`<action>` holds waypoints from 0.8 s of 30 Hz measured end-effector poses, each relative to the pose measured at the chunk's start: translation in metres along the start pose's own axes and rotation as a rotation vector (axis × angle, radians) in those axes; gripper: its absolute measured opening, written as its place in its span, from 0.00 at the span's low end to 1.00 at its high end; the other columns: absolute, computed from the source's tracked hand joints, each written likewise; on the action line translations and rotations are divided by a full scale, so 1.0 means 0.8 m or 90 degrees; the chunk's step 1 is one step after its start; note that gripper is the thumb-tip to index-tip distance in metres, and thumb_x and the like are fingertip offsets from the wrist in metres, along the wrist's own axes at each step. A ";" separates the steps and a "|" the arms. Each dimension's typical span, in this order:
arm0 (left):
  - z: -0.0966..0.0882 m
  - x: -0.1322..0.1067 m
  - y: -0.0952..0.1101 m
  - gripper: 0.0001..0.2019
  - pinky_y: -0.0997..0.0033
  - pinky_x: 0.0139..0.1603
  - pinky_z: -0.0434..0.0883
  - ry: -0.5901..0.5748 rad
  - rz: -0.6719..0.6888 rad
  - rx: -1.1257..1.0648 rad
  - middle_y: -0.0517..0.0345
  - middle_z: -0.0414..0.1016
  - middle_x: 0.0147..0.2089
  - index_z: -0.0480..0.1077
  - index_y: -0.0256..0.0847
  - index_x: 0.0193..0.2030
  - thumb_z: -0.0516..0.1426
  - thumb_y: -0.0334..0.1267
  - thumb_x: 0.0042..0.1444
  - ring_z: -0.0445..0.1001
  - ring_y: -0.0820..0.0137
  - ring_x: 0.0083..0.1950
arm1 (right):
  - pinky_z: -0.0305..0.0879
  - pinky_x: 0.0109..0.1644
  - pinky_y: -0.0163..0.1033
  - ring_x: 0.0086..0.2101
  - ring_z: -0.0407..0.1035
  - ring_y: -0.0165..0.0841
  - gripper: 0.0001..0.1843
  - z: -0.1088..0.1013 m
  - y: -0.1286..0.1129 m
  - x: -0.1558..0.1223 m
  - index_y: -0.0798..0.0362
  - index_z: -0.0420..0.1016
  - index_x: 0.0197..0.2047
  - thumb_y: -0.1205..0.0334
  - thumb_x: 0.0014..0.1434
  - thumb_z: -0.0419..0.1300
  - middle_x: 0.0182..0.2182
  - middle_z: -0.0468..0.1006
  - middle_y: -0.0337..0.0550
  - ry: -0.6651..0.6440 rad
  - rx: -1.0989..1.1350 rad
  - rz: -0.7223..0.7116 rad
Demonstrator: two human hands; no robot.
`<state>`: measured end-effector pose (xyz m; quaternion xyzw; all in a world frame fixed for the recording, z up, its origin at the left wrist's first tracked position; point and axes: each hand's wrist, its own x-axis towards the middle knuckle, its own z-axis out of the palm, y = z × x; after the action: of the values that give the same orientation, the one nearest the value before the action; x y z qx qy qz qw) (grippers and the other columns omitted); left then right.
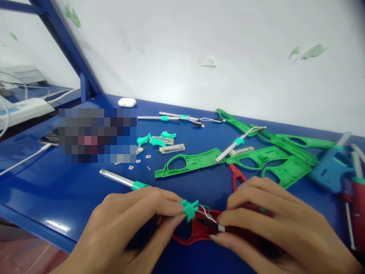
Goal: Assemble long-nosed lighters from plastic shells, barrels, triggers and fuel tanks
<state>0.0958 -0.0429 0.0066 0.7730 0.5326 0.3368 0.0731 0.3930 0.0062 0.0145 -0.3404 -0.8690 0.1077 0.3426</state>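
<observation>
My left hand [137, 224] pinches a teal plastic trigger [189, 210] between thumb and forefinger, above a red lighter shell half [196, 232]. To the right, my right hand [265, 224] has thumb and fingertip closed about the white end of a small black igniter [209, 223] with thin wires. The igniter lies over the red shell, partly hidden by my fingers. A silver lighter tube [116, 177] with a teal collar sticks out beyond my left hand; its near end is hidden.
Green shell halves [196, 161] lie beyond my hands, with more tubes [228, 151], clear fuel tanks [172, 148] and teal triggers [144, 139]. A blue lighter [330, 171] is at the right. A white earbud case [127, 102] sits near the wall; a pixelated patch hides the left area.
</observation>
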 end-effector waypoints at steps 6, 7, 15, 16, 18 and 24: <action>-0.006 0.037 0.010 0.13 0.95 0.48 0.78 0.011 0.067 -0.114 0.76 0.84 0.48 0.81 0.59 0.46 0.61 0.31 0.78 0.86 0.85 0.42 | 0.76 0.44 0.39 0.34 0.79 0.29 0.09 -0.010 -0.005 0.005 0.41 0.85 0.46 0.59 0.82 0.66 0.38 0.86 0.31 0.027 -0.024 -0.050; -0.007 0.040 0.011 0.14 0.96 0.47 0.77 0.010 0.071 -0.123 0.76 0.83 0.47 0.82 0.59 0.47 0.61 0.30 0.78 0.85 0.86 0.41 | 0.77 0.47 0.39 0.36 0.80 0.30 0.08 -0.013 -0.006 0.005 0.41 0.85 0.47 0.63 0.81 0.67 0.39 0.86 0.31 0.011 -0.037 -0.031; -0.011 0.034 0.015 0.12 0.94 0.52 0.80 0.023 0.073 -0.111 0.84 0.87 0.48 0.79 0.60 0.52 0.63 0.32 0.77 0.88 0.86 0.45 | 0.77 0.44 0.40 0.34 0.76 0.30 0.11 -0.013 -0.014 0.000 0.41 0.82 0.50 0.58 0.86 0.59 0.39 0.85 0.33 0.054 -0.026 -0.034; -0.010 0.030 0.015 0.11 0.93 0.54 0.81 0.032 0.059 -0.101 0.85 0.88 0.48 0.79 0.61 0.53 0.63 0.34 0.78 0.89 0.85 0.46 | 0.77 0.44 0.40 0.34 0.76 0.31 0.12 -0.011 -0.015 -0.001 0.41 0.82 0.50 0.57 0.87 0.58 0.39 0.85 0.34 0.066 -0.032 -0.027; -0.007 0.019 0.013 0.07 0.88 0.56 0.82 0.054 0.011 -0.071 0.83 0.89 0.49 0.81 0.64 0.55 0.64 0.42 0.80 0.90 0.81 0.47 | 0.77 0.44 0.40 0.33 0.77 0.31 0.14 -0.010 -0.015 -0.002 0.41 0.83 0.48 0.57 0.87 0.57 0.39 0.86 0.34 0.081 -0.036 -0.020; 0.001 -0.002 0.007 0.04 0.72 0.54 0.89 0.105 -0.072 -0.039 0.73 0.92 0.49 0.85 0.64 0.52 0.68 0.49 0.75 0.92 0.68 0.50 | 0.79 0.42 0.38 0.32 0.78 0.29 0.17 -0.009 -0.013 0.000 0.41 0.85 0.46 0.57 0.87 0.58 0.38 0.86 0.34 0.103 -0.038 -0.022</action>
<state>0.1006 -0.0461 0.0078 0.7085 0.5691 0.4111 0.0715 0.3922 -0.0019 0.0245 -0.3432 -0.8471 0.0483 0.4030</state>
